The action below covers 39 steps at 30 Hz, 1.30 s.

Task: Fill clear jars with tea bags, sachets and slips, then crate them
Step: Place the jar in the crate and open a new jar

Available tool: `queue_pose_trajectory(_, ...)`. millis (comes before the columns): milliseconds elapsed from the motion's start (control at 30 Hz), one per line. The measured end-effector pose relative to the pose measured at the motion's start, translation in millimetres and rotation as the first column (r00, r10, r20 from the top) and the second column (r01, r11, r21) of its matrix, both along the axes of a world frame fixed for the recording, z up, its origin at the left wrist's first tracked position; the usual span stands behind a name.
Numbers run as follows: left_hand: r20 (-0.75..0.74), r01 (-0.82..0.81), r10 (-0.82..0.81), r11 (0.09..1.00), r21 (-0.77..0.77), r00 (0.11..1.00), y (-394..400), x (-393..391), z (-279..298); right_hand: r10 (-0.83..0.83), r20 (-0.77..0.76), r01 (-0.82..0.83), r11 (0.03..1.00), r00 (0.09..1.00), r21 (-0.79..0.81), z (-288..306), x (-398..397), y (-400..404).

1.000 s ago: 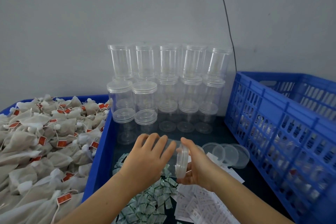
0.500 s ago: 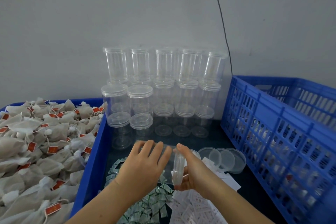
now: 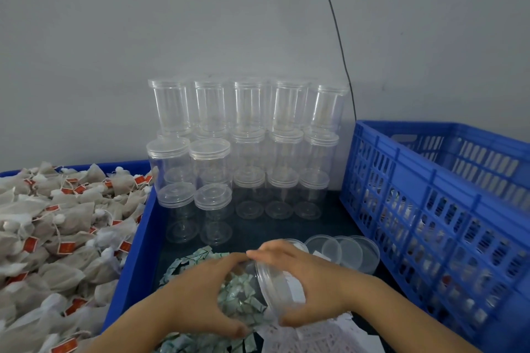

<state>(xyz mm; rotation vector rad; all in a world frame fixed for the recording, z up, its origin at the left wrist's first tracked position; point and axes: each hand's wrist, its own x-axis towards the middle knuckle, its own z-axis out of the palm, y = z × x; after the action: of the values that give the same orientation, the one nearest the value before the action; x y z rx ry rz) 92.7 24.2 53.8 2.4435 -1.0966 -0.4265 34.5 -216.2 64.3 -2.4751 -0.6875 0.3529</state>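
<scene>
Left hand grips clear plastic jar sideways; right hand clasps its clear round lid, likely unscrewing, near bench front edge.

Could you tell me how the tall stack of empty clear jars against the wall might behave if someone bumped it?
The stacked jars stand three tiers high and look thin-walled and empty, so they are probably light and apt to topple. Being round, fallen ones would likely roll across the dark table. The upper right jar already leans, so that column seems least steady.
</scene>
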Motion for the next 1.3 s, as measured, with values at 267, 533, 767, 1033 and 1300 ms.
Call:
queue_pose_trajectory(267, 0.384, -0.014, -0.035, 0.992, 0.124, 0.923, -1.8, 4.0, -3.8, -0.381, -0.467, 0.549, 0.78, 0.798, 0.302, -4.6, -2.4, 6.7)
queue_pose_trajectory(533, 0.657, -0.097, -0.016, 0.986, 0.135, 0.754, -9.4, 2.7, -2.7, -0.328, -0.605, 0.642, 0.639, 0.726, 0.424, -19.9, 2.6, 16.0)
queue_pose_trajectory(767, 0.53, -0.034, -0.042, 0.991, 0.132, 0.847, -9.1, 6.1, -12.5, -0.18, -0.03, 0.182, 0.964, 0.983, 0.193, -16.2, -6.4, -3.0)
queue_pose_trajectory(1033, 0.481, -0.028, -0.038, 0.991, 0.131, 0.876, -9.6, 8.3, -12.0, -0.325, -0.313, 0.421, 0.848, 0.893, 0.322, -20.4, -8.0, 5.3)
queue_pose_trajectory(1300, 0.488, -0.011, -0.067, 0.988, 0.155, 0.871, -10.9, 7.8, -13.7, -0.324, -0.715, 0.719, 0.6, 0.62, 0.351, -14.6, -5.1, 14.4)
